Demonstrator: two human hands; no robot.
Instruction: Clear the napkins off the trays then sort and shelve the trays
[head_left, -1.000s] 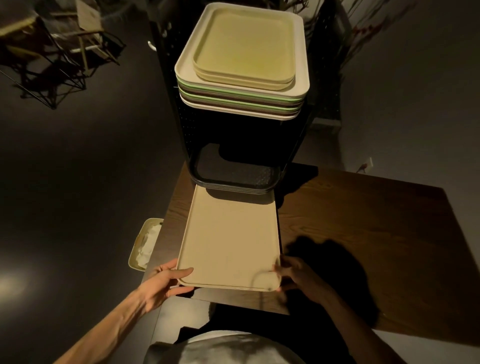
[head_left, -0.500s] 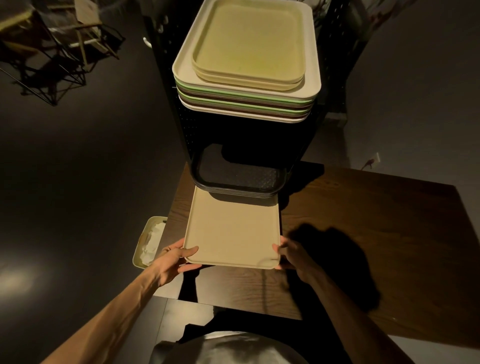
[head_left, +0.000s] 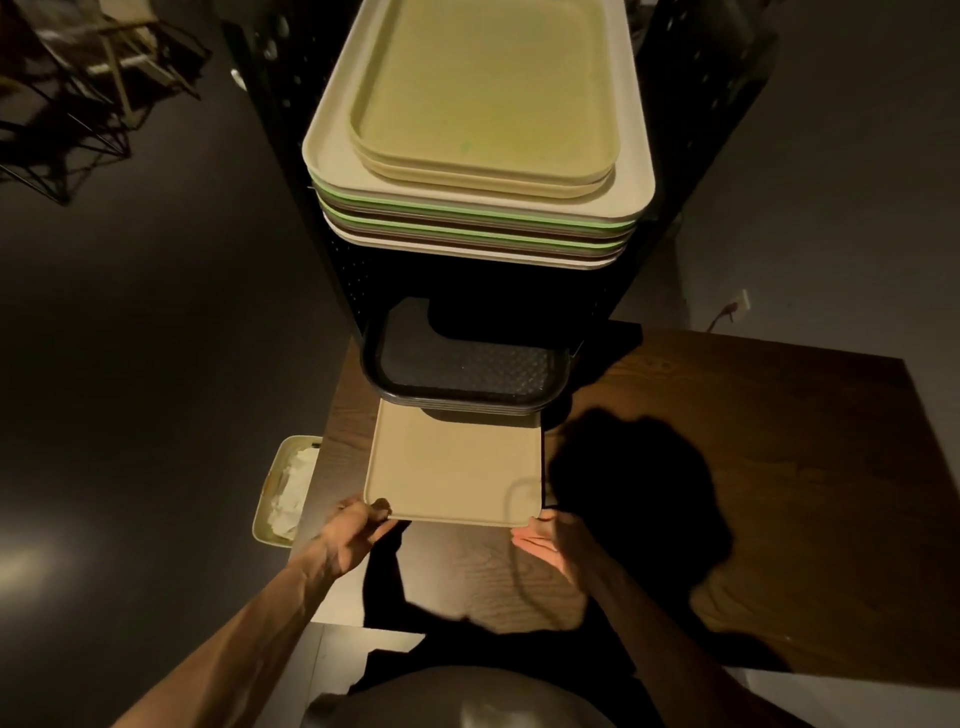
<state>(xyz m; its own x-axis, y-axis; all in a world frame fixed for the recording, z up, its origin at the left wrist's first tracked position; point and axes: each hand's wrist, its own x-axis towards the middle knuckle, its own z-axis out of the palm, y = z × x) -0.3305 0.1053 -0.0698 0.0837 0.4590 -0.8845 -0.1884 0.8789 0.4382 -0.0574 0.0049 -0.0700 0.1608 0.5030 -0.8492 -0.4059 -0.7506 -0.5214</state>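
Flat beige plastic tray (head_left: 457, 470) sits over the dark wood counter (head_left: 753, 467), far end tucked under the stack of black textured trays (head_left: 467, 371) in the black rack (head_left: 597, 291). Left hand (head_left: 358, 530) w/ grip pinching near-left corner; right hand (head_left: 545, 540) fingers straight, touching near-right corner, not grasping.

The beige tray (head_left: 454, 470) has slid further away from the person, its far end now tucked under the black trays (head_left: 465, 374) in the frame's centre. The left hand (head_left: 356, 535) and right hand (head_left: 545, 540) have followed it up the frame, with more bare wooden table (head_left: 753, 493) now showing between the tray's near edge and the person.
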